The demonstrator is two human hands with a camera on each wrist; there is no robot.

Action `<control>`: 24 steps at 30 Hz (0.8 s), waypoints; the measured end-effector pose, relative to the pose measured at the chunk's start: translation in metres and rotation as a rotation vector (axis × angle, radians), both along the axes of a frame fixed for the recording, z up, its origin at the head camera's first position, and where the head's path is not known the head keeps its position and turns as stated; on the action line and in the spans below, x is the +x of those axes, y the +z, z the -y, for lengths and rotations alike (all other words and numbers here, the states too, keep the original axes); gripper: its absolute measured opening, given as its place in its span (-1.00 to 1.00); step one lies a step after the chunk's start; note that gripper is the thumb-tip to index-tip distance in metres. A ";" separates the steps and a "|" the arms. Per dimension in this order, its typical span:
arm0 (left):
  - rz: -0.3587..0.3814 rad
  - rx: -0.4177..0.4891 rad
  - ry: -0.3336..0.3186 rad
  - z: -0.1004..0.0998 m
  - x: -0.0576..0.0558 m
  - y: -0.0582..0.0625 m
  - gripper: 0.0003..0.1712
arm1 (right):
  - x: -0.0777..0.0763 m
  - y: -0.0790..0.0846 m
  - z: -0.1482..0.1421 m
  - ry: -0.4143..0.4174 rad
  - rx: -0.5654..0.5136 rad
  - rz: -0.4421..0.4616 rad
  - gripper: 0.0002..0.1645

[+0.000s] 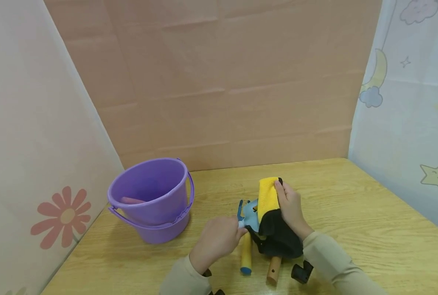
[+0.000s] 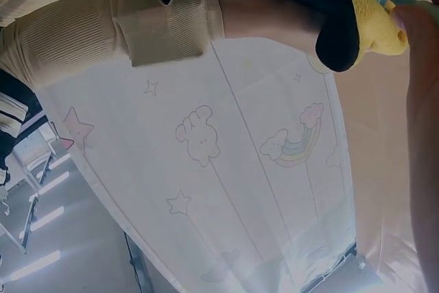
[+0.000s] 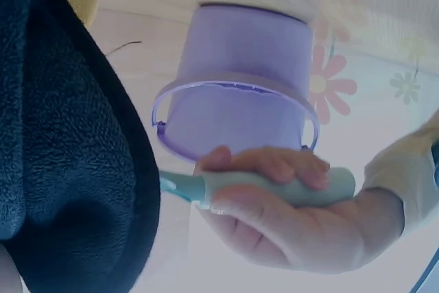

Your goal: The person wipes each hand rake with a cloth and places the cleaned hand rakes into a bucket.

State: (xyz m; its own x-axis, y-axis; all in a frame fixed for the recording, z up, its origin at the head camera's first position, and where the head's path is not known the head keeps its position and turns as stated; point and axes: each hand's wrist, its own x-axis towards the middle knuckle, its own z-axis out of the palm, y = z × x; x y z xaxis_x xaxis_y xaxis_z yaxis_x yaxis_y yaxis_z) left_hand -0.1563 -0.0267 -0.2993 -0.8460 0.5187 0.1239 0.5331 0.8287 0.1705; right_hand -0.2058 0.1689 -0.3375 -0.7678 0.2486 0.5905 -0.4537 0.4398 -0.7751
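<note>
In the head view my left hand [image 1: 219, 237] grips a light-blue trowel; its pale handle [image 3: 288, 186] lies within the curled fingers in the right wrist view. My right hand [image 1: 291, 207] holds a yellow-and-black cloth [image 1: 268, 194] against the trowel's blade [image 1: 250, 214], with the thumb on the yellow side. The cloth's dark part [image 3: 75, 142] hangs down and hides some of the blade. Below it on the table lie a yellow handle with a blue end [image 1: 246, 256] and a brown wooden handle [image 1: 273, 270]. Dark-blue prongs [image 1: 240, 209] show behind the trowel.
A purple bucket [image 1: 163, 217] with a handle stands to the left, a pinkish thing [image 1: 131, 200] inside it. The wood-patterned table [image 1: 351, 213] is bounded by a tan back sheet [image 1: 219, 82] and printed side sheets. A black device [image 1: 301, 273] shows below the right sleeve.
</note>
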 end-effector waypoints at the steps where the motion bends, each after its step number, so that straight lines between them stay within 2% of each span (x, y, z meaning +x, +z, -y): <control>1: 0.008 0.007 0.003 0.000 0.000 0.000 -0.60 | -0.003 -0.003 -0.003 -0.013 -0.010 -0.001 -0.65; 5: 0.026 0.028 0.002 0.002 -0.002 -0.001 -0.62 | -0.002 0.000 -0.009 -0.056 -0.032 -0.015 -0.61; 8: 0.032 0.045 -0.001 0.005 -0.003 -0.001 -0.63 | -0.001 0.005 -0.015 -0.062 -0.100 0.001 -0.58; 15: 0.026 0.091 0.032 0.009 -0.008 0.001 -0.65 | 0.001 0.011 -0.028 -0.025 -0.401 0.097 -0.56; 18: 0.022 0.121 0.049 0.009 -0.008 0.002 -0.64 | 0.001 0.009 -0.030 -0.007 -0.486 0.134 -0.57; 24: 0.065 0.244 0.092 0.009 -0.012 0.002 -0.67 | -0.001 0.006 -0.032 -0.069 -0.428 0.186 -0.57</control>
State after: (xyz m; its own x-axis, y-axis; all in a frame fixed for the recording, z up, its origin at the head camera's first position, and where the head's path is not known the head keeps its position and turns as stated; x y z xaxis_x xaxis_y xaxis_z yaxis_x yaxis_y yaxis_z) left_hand -0.1683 -0.0362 -0.2973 -0.8983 0.4008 0.1800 0.4391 0.8032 0.4026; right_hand -0.2071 0.2008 -0.3317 -0.8243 0.4934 0.2778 -0.2707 0.0875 -0.9587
